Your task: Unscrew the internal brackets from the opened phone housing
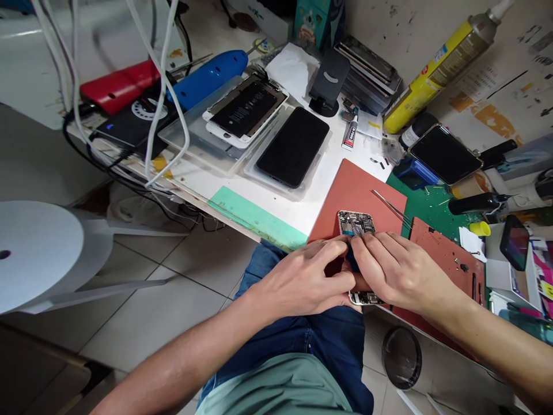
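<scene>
An opened phone with bare circuitry and a pale frame lies over the front edge of the reddish-brown mat. My left hand grips its left side, thumb and fingers bent round the edge. My right hand lies across the phone from the right, fingers pressed together over its middle. A small ridged metallic piece shows by the right fingertips; whether it is held or belongs to the phone is unclear. Both hands hide most of the phone's middle. Tweezers rest on the mat beyond my right hand.
The reddish-brown mat lies on a white bench. Left of it are a black phone and a detached screen on plastic trays. Small parts lie on a second mat at right. A yellow spray can stands behind. White cables hang left.
</scene>
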`<state>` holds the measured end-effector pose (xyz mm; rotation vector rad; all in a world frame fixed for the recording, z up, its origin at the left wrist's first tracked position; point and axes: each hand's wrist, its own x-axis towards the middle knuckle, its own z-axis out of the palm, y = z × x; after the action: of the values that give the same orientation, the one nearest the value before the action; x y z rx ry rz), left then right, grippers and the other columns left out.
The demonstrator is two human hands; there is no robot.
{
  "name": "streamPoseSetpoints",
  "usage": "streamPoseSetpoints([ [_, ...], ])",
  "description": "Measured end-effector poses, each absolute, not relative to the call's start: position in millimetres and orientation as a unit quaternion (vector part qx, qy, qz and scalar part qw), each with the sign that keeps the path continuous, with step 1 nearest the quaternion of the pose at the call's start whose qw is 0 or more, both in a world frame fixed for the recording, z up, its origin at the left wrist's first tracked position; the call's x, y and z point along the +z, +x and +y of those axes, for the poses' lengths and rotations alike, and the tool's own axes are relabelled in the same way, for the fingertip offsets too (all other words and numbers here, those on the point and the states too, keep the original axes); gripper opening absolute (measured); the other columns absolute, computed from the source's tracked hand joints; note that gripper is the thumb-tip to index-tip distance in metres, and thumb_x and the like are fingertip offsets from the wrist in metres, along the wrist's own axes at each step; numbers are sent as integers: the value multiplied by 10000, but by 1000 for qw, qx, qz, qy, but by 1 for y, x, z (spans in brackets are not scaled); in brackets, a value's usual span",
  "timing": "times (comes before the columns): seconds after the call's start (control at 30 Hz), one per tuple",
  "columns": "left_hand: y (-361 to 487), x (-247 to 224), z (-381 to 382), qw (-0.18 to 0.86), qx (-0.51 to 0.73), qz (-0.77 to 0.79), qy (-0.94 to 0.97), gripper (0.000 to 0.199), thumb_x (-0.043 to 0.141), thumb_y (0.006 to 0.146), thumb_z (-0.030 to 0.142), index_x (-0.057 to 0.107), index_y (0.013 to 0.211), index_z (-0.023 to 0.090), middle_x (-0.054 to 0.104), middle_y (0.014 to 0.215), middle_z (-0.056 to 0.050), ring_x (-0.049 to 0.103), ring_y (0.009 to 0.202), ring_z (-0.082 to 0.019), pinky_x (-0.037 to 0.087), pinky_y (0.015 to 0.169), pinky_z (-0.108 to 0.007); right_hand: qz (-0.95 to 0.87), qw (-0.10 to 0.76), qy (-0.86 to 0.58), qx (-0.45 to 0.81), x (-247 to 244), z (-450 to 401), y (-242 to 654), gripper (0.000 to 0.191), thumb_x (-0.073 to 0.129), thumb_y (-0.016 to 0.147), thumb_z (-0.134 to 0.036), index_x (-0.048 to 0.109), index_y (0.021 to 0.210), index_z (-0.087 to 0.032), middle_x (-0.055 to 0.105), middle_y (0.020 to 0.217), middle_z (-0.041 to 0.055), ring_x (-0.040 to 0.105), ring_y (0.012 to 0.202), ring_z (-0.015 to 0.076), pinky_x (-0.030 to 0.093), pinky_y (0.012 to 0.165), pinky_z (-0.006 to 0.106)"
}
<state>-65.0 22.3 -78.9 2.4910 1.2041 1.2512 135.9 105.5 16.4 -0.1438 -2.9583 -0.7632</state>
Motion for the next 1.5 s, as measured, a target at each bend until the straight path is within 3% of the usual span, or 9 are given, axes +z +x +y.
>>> streamPoseSetpoints([
  [0.3, -65, -78, 21, 34, 373, 405, 834, 265, 647, 1017, 452, 609, 965, 195, 582, 1339, -196, 687, 1191, -327, 687, 913, -488, -965, 70, -102, -233, 9, 99, 135, 226, 533, 1022, -63, 687, 1177, -7, 718, 831, 122, 665, 743, 237, 559, 674, 376],
  [0.57, -71, -75, 20, 17, 313, 364, 877, 294, 741, 972, 407, 608, 967, 145, 633, 1347, -255, 600, 1413, -404, 578, 1149, -563, -886, 270, -309, -218, -7, 98, 187, 141, 623, 1033, -107, 662, 1168, -124, 762, 895, 66, 682, 726, 168, 530, 720, 286],
  [0.7, -73, -72, 18, 18, 286, 378, 880, 253, 750, 970, 371, 638, 1031, 153, 617, 1469, -245, 517, 1508, -394, 538, 1185, -591, -864, 270, -368, -214, -42, 98, 207, 133, 547, 1075, -149, 669, 1125, -130, 732, 856, 59, 677, 710, 163, 505, 694, 274],
  [0.83, -71, -63, 19, 12, 285, 364, 886, 514, 769, 947, 510, 634, 1269, 134, 592, 1529, -255, 445, 1563, -389, 500, 1205, -623, -865, 249, -388, -196, -60, 94, 212, 185, 517, 1069, -117, 671, 971, -148, 650, 749, 35, 592, 661, 169, 426, 623, 293],
  [0.93, -65, -54, 19, -11, 276, 351, 895, 714, 756, 932, 591, 576, 1436, 119, 655, 1455, -231, 474, 1537, -405, 477, 1212, -643, -866, 246, -400, -170, -61, 93, 212, 194, 528, 1055, -95, 672, 937, -152, 663, 793, 55, 590, 711, 184, 416, 642, 306],
  [1.2, -42, -40, 23, -7, 215, 330, 919, 690, 659, 976, 650, 628, 1414, 118, 691, 1386, -189, 543, 1448, -423, 493, 1178, -659, -837, 337, -420, -96, -48, 84, 220, 121, 576, 1047, -115, 692, 1079, -125, 742, 980, 126, 642, 859, 220, 505, 764, 337],
  [1.3, -41, -42, 26, 2, 202, 335, 920, 702, 662, 969, 655, 625, 1432, 128, 682, 1387, -192, 555, 1422, -421, 489, 1170, -676, -819, 364, -442, -16, -42, 69, 224, 156, 561, 1065, -153, 715, 1062, -128, 707, 863, 82, 624, 732, 179, 492, 671, 304],
  [1.4, -44, -45, 23, 1, 219, 336, 916, 693, 658, 970, 654, 622, 1445, 151, 676, 1379, -195, 572, 1391, -412, 498, 1153, -667, -757, 399, -484, 186, -35, 45, 220, 199, 572, 1078, -251, 748, 1046, -165, 710, 800, 40, 608, 590, 134, 482, 546, 258],
  [1.5, -44, -48, 9, -14, 295, 403, 866, 448, 698, 1017, 438, 650, 1377, 176, 724, 1210, -152, 686, 1162, -308, 603, 993, -490, -614, 371, -521, 462, -32, 20, 208, 282, 599, 1064, -407, 757, 1143, -188, 744, 790, 36, 667, 565, 157, 506, 471, 250],
])
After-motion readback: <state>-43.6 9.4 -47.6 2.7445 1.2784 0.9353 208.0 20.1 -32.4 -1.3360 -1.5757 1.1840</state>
